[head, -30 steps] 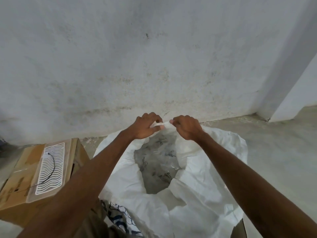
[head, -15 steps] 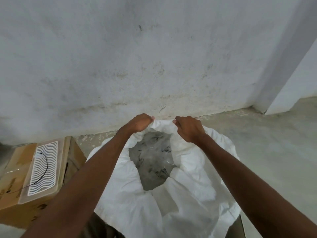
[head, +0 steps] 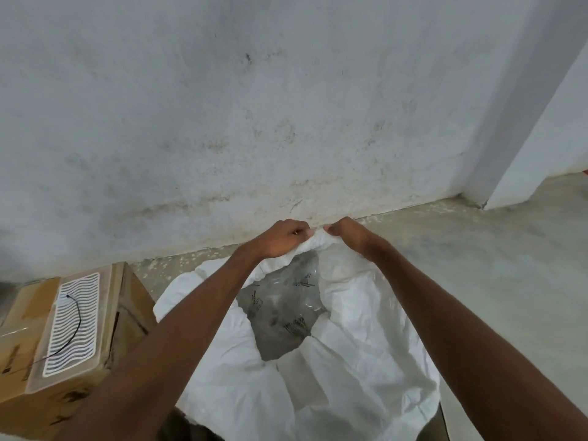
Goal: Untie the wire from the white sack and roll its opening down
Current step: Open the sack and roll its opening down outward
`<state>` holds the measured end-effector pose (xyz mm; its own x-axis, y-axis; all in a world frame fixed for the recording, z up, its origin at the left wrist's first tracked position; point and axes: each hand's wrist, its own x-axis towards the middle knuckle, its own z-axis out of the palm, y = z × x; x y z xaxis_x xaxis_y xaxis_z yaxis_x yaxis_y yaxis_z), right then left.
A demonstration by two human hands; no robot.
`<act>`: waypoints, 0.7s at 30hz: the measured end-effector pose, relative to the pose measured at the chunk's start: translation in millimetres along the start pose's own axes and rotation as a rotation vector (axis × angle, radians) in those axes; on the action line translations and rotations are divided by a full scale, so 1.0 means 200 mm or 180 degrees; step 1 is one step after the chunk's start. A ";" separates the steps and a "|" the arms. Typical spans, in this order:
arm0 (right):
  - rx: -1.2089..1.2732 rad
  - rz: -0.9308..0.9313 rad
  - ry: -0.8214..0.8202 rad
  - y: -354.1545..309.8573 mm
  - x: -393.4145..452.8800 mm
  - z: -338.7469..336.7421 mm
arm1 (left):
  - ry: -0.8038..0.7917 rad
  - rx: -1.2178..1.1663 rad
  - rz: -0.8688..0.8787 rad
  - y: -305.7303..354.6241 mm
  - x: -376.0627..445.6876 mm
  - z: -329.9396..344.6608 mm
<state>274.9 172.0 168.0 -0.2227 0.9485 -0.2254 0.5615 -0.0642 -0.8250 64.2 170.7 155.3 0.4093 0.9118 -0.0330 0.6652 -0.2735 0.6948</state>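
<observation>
The white sack (head: 359,370) stands on the floor below me with its mouth wide open and its edge folded outward. Inside it shows a clear plastic liner (head: 280,316) with dark printed marks. My left hand (head: 281,238) and my right hand (head: 348,235) are side by side at the far rim of the sack, each pinching the white fabric. A thin black wire (head: 71,326) lies on a clear lid on the box at the left, apart from the sack.
A cardboard box (head: 127,313) with a clear ribbed lid (head: 73,323) stands just left of the sack. A stained white wall (head: 254,122) rises right behind the sack. Bare concrete floor (head: 509,265) stretches to the right, toward a wall corner (head: 477,198).
Both hands stayed at the far rim and came close together again after parting slightly. The far edge of the sack is bunched up between them.
</observation>
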 end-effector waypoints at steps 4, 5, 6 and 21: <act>-0.0483 -0.0342 0.0113 0.02 0.03 0.02 | 0.0188 0.0180 -0.0068 0.04 0.01 0.02; -0.0818 -0.0534 0.0241 0.02 0.02 0.02 | 0.0254 0.0213 -0.0136 0.04 0.02 0.01; -0.1163 -0.0675 0.0394 0.03 0.01 0.03 | 0.0268 0.0237 -0.0223 0.03 0.04 -0.01; -0.0747 0.0130 0.0163 -0.04 -0.04 -0.09 | -0.0138 0.0360 0.0149 0.11 0.03 0.07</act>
<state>286.3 169.9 184.5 -0.1587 0.9615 -0.2245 0.7403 -0.0346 -0.6714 89.9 165.5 160.3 0.4664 0.8839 -0.0352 0.7100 -0.3503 0.6109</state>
